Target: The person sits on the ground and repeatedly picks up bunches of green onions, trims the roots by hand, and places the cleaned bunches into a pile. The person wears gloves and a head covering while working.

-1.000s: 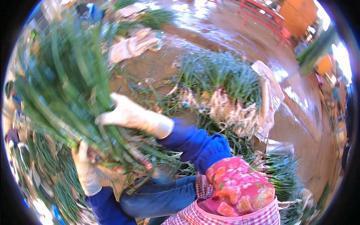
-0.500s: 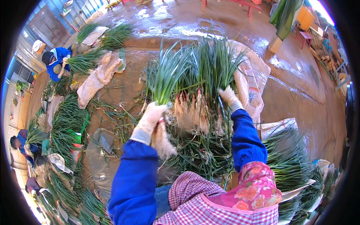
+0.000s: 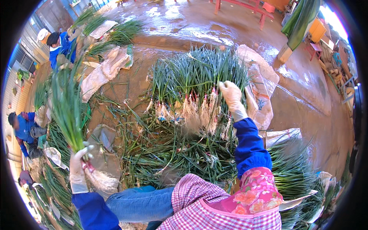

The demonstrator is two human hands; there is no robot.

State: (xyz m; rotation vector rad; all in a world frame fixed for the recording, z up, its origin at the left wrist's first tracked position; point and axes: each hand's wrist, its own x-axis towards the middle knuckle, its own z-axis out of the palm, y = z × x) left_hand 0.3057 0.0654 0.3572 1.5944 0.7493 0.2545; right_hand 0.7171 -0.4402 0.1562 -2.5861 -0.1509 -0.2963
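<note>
My left hand (image 3: 81, 165), in a pale glove, is closed round a bunch of green onions (image 3: 68, 111) at the left. The leaves point up and away; the red-banded stems and pale, stringy roots (image 3: 100, 180) hang below the fist. My right hand (image 3: 231, 96), also gloved, is at the right side of a row of green onions (image 3: 199, 71) lying side by side with roots toward me. Its fingers are curled at the stems; what they hold, if anything, is hidden. Loose green onions and leaves (image 3: 184, 157) lie heaped between the row and my knees.
A woven sack (image 3: 262, 96) lies right of the row, and another sack (image 3: 105, 73) at the far left. More green onions (image 3: 293, 168) are piled at my right. Two people in blue (image 3: 63, 50) work along the left. A red bench (image 3: 249, 9) stands on wet floor.
My left hand has swung left and nearer to me with its bunch, away from the row. My right hand has shifted slightly up and left, staying at the row's right side.
</note>
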